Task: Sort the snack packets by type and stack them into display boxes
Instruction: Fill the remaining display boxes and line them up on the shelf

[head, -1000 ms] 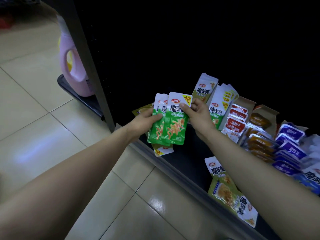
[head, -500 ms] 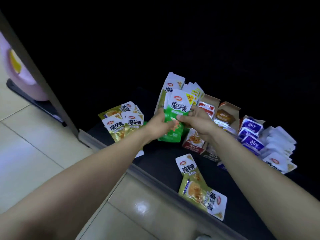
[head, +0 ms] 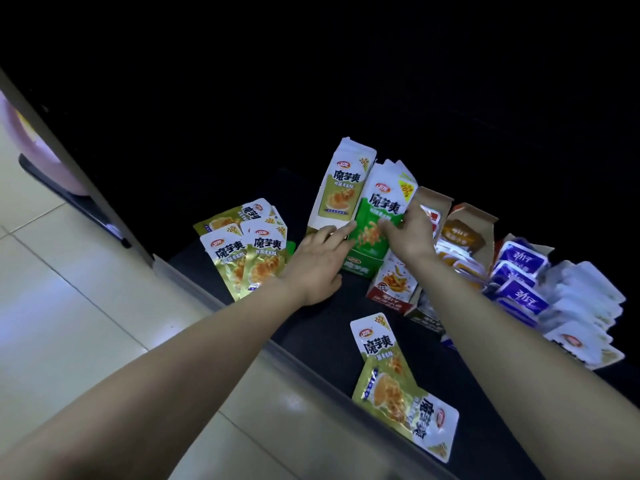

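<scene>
Several green konjac packets point(head: 382, 211), in mid-air a second before, dropped into the green display box point(head: 360, 268). Right hand point(head: 408, 237) gripped them upright; left hand point(head: 318, 261), forefinger straight, pressed their edge. That type looked nearly stacked.

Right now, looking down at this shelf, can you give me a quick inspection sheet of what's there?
Surface: dark shelf, lit only near its front edge.
Job's things: green packets standing in green display box; gold display box upright beside it; left gold packets and front gold packets lying loose; red box, brown box, purple packets, white packets at right.
Clutter: nothing seen.
Hands: left hand open, forefinger at the green packets' left edge; right hand grips their right edge.
Cables: nothing seen.
Surroundings: pale tiled floor; blurred pink container far left.
</scene>
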`<state>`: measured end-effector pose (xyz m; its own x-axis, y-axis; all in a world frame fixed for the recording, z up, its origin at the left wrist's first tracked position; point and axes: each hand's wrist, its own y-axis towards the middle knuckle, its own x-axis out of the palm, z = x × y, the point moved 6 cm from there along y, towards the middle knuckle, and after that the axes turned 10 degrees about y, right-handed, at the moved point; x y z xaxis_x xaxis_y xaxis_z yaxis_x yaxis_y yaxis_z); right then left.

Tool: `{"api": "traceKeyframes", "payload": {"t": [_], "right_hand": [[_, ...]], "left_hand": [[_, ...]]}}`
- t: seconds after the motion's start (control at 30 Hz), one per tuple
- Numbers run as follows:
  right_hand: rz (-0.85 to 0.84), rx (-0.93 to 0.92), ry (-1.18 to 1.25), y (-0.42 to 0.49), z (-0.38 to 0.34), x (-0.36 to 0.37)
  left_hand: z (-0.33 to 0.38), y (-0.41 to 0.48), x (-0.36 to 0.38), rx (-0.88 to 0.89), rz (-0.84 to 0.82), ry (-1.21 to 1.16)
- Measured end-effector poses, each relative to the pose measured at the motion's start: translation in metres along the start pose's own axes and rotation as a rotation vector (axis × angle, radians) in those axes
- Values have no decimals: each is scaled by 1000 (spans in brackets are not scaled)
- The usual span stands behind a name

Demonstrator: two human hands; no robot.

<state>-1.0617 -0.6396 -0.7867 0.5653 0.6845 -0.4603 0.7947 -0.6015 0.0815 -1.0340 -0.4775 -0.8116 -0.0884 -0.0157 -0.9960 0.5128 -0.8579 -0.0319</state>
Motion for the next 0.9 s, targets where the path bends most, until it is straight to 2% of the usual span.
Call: {"api": "traceKeyframes", "payload": {"t": [0.13, 0.27, 0.37, 0.43, 0.5, 0.57, 0.63, 0.7, 0.8, 0.9], "right_hand": [[-20, 32, -196, 7, 10, 10], [116, -33, -119, 4, 4, 4], [253, -205, -120, -6, -25, -11], [281, -413, -109, -19, -59, -11], [124, -421, 44, -28, -76, 11], [-127, -254, 99, -37, -74, 51], [-378, -62, -12, -52, -58, 96], [-537, 82, -166, -65, -40, 130], [-549, 186, -256, -67, -20, 159], [-510, 218, -366, -68, -9, 176]], "left_hand": [[-2, -2, 2, 5, 2, -11], [-4, -3, -1, 13, -2, -70], [-13, -12, -19, 5, 192, -207], [-36, -24, -31, -150, 351, -241], [-70, -39, -32, -404, 366, -234], [-104, -55, -20, -646, 175, -110], [-131, -75, -7, -795, -36, 22], [-149, -90, 3, -847, -115, 26], [-162, -99, 15, -837, -128, -90], [-166, -99, 13, -834, -33, -183]]}}
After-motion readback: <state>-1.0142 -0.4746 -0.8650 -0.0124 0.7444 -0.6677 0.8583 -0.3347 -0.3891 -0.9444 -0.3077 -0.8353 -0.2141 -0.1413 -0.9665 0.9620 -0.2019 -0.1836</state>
